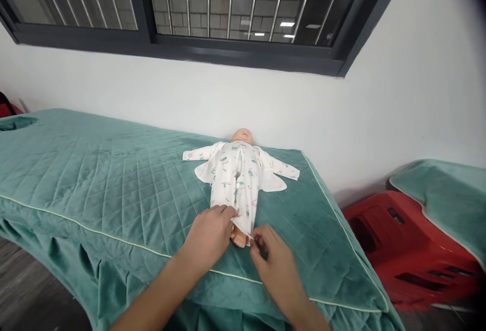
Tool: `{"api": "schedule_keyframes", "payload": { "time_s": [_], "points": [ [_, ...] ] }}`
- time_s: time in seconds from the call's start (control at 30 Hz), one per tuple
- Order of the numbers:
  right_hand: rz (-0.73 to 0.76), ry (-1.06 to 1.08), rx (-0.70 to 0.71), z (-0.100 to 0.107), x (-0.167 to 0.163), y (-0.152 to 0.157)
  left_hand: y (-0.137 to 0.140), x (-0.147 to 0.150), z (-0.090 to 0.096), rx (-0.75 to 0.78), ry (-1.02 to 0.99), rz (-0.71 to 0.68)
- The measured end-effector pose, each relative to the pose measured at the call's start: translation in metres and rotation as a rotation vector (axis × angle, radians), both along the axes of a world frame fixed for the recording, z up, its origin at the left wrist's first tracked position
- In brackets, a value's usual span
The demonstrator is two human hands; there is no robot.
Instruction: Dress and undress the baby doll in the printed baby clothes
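A baby doll (242, 135) lies on its back, head toward the wall and feet toward me. It wears white printed baby clothes (224, 174), with the sleeves spread out to both sides. My left hand (212, 230) is closed at the lower end of one trouser leg, its fingertips partly hidden. With thumb and fingers, my right hand (271, 255) pinches the hem of the other trouser leg (246, 219) and draws it out to the right. Between my hands, a bare doll foot (239, 238) shows below the cloth.
A green quilted cover (132, 184) with pale piping spreads over the bed under the doll. Behind it stand a white wall (296, 108) and a barred window (243, 12). On the right is a red plastic piece (410, 245) partly under green cloth (451, 194).
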State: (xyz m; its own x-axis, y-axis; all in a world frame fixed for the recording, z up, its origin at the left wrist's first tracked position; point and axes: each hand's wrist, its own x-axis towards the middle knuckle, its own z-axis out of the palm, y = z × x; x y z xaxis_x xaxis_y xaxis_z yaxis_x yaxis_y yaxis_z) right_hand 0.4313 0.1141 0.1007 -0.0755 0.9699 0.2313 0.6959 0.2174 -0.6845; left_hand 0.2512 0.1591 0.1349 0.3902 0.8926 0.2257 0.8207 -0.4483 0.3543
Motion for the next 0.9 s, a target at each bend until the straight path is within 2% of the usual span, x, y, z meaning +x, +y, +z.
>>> {"api": "schedule_keyframes", "payload": {
  "time_s": [0.13,0.27,0.37,0.6,0.73,0.8,0.9],
  "points": [
    [0.017,0.103,-0.028,-0.005,-0.009,-0.002,-0.008,-0.004,0.004,0.077,0.017,-0.075],
    [-0.017,0.234,-0.016,0.007,-0.006,-0.003,-0.014,-0.003,0.014,0.192,0.071,-0.149],
    [-0.036,0.24,0.008,0.011,0.001,-0.005,-0.015,-0.003,0.014,0.246,0.053,-0.176],
    [-0.006,0.095,-0.022,-0.014,0.002,-0.012,-0.022,-0.006,-0.015,0.166,0.033,-0.2],
    [-0.013,0.025,-0.006,-0.016,-0.004,-0.014,-0.028,-0.009,-0.023,0.157,-0.049,-0.2],
    [-0.021,-0.001,0.045,-0.015,-0.006,-0.015,-0.031,-0.012,-0.027,0.17,-0.075,-0.166],
    [-0.011,-0.048,0.17,-0.016,-0.009,-0.015,-0.035,-0.016,-0.035,0.172,-0.099,-0.027]
  ]
}}
